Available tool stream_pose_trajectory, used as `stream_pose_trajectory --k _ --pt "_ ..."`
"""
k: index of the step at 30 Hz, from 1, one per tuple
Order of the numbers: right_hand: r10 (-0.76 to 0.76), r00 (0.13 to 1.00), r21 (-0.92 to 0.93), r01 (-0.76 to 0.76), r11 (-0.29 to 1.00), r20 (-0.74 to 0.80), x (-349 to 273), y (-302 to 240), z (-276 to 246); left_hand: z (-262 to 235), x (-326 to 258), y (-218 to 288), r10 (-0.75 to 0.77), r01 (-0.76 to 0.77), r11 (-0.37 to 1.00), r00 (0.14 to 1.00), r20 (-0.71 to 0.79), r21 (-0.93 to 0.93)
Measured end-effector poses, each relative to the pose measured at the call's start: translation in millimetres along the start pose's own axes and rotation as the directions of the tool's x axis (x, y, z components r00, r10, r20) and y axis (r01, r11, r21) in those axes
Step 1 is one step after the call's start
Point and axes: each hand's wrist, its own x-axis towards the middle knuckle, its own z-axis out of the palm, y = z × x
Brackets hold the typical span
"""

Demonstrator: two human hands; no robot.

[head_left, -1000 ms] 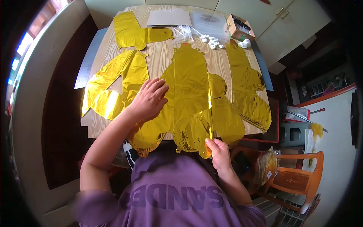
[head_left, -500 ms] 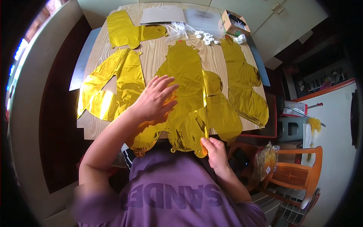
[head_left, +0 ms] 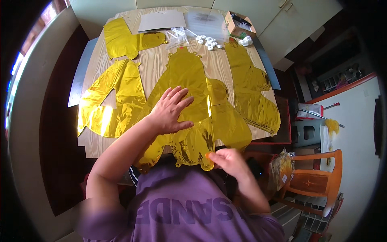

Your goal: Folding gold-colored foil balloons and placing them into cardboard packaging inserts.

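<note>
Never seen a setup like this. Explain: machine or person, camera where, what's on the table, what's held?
No machine: a person in a purple shirt works with two bare hands. The view comes from the left of two head-worn fisheye cameras looking down, so straight edges bend near the rim.

On the wooden table lies a large gold foil piece, with three other gold foil pieces around it. At the far side are a grey board, white rolls and an open box.

The left hand is spread over the middle foil. The right hand is at its near edge; blur hides whether it grips.
</note>
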Motion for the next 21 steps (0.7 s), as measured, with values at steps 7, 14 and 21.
stream_pose_trajectory --k 7,14,21 --pt "-0.304 0.897 -0.378 0.174 0.909 -0.319 80.4 -90.4 -90.9 -5.4 -0.4 3.8 -0.04 0.041 0.999 0.999 0.027 -0.015" --pt "-0.223 0.932 -0.789 -0.098 0.606 -0.287 187.9 -128.2 -102.5 -4.2 -1.2 0.2 -0.036 0.036 0.998 0.999 -0.006 -0.053" --pt "-0.117 0.977 -0.658 -0.03 0.752 -0.177 190.7 -141.8 -103.3 -5.6 -1.3 3.1 -0.047 0.048 0.998 0.998 0.03 -0.052"
